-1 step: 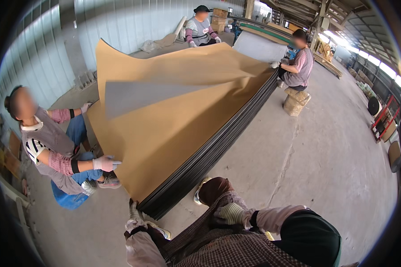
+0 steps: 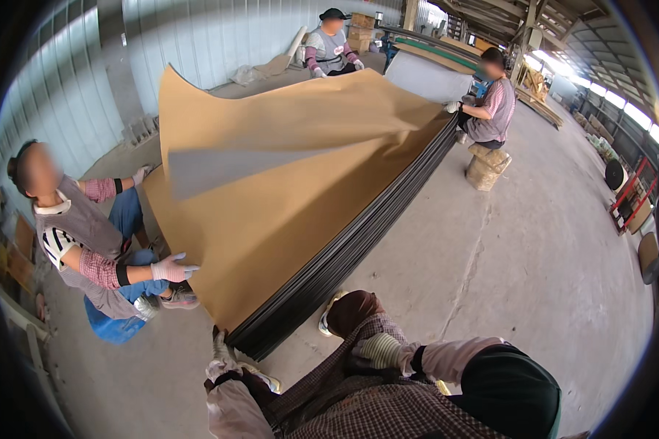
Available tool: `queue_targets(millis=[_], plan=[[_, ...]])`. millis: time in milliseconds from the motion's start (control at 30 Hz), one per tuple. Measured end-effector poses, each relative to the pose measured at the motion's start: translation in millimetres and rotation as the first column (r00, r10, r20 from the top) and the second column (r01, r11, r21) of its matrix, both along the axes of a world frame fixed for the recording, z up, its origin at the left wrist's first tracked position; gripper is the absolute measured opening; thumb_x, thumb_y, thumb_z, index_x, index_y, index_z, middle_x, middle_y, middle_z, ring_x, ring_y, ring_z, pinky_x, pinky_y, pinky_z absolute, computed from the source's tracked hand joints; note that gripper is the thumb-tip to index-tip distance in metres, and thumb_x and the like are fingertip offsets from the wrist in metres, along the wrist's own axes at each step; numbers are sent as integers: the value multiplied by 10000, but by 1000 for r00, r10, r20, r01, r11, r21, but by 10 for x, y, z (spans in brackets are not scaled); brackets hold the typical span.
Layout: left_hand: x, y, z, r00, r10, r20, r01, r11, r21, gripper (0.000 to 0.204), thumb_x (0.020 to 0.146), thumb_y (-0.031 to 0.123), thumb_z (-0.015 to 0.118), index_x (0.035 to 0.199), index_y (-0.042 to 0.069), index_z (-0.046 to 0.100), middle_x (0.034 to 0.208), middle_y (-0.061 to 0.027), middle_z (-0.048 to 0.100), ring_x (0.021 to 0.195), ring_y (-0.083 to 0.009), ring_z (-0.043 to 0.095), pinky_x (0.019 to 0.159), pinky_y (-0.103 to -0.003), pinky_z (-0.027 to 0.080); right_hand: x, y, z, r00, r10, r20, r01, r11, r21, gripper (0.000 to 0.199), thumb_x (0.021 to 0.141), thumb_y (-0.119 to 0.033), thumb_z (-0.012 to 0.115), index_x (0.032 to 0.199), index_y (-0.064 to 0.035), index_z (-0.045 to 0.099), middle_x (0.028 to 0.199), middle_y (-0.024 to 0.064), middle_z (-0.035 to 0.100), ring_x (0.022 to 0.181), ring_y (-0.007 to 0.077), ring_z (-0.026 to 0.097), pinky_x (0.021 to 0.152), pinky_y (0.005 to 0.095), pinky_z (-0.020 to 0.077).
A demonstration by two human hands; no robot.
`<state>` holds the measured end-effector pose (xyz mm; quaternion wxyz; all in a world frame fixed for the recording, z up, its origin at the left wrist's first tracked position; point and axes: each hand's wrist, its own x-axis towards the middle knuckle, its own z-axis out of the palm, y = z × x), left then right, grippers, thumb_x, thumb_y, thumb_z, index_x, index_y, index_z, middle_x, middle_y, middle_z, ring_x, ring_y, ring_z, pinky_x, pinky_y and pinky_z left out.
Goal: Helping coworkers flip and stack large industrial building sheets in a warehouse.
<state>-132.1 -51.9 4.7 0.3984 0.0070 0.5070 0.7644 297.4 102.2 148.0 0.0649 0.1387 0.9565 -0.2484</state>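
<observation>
A large tan sheet (image 2: 271, 219) with a grey underside (image 2: 220, 172) lies over a thick stack of dark sheets (image 2: 344, 267); its far part is lifted and curled. My left hand (image 2: 224, 358), gloved with dark fingertips, is closed at the near corner of the sheet and stack. My right hand (image 2: 379, 351), in a striped glove, rests on my checked apron (image 2: 329, 380) with its fingers curled; anything inside them is hidden. A co-worker at the left (image 2: 88, 234) has gloved hands at the sheet's left edge. Another co-worker (image 2: 490, 110) touches its far right corner.
A third person (image 2: 333, 47) sits beyond the sheet. The right co-worker sits on a wrapped block (image 2: 487, 167). A machine bed with a pale sheet (image 2: 428, 75) stands behind. Concrete floor (image 2: 447, 278) spreads to the right, with a red frame (image 2: 635, 194) and rolls near the edge.
The sheet's lifted far left part has shifted slightly, and its grey folded area looks narrower. My hands and the co-workers stay almost where they were.
</observation>
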Motion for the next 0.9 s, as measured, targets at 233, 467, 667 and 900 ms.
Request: queue_targets(millis=[233,467,667,900], plan=[[-172,-53,-365,991,-64,118,52,993,108,477,856,222,602,1293,49,515,1196,-86,594,1092,-239,553,954,-370,426,-40,20,22,999,-3,36,2,1000,5,353,875,-366,535,1025,-54,605,909,144,609,809,341,624,714,435,522],[-131,-35,-164,999,-40,24,40,999,0,426,874,272,567,1254,82,544,1165,-87,602,1055,-232,554,941,-372,417,-37,34,-52,1000,2,22,-2,1000,-7,340,874,-355,534,1005,-48,598,894,148,605,800,343,621,706,439,519],[-91,90,-487,990,-22,136,23,1000,-5,296,861,297,540,1068,86,566,1026,-55,588,920,-224,542,815,-363,399,75,-6,13,998,-47,46,46,999,24,323,870,-338,547,1002,-48,598,881,144,602,793,343,620,695,438,519],[-562,-1056,-1318,861,211,463,-240,971,3,242,641,281,546,509,165,379,506,-22,437,402,-262,395,350,-377,261,-102,-10,-27,997,16,-74,-16,1000,3,305,858,-322,554,968,-42,603,870,163,615,768,359,623,672,444,520]])
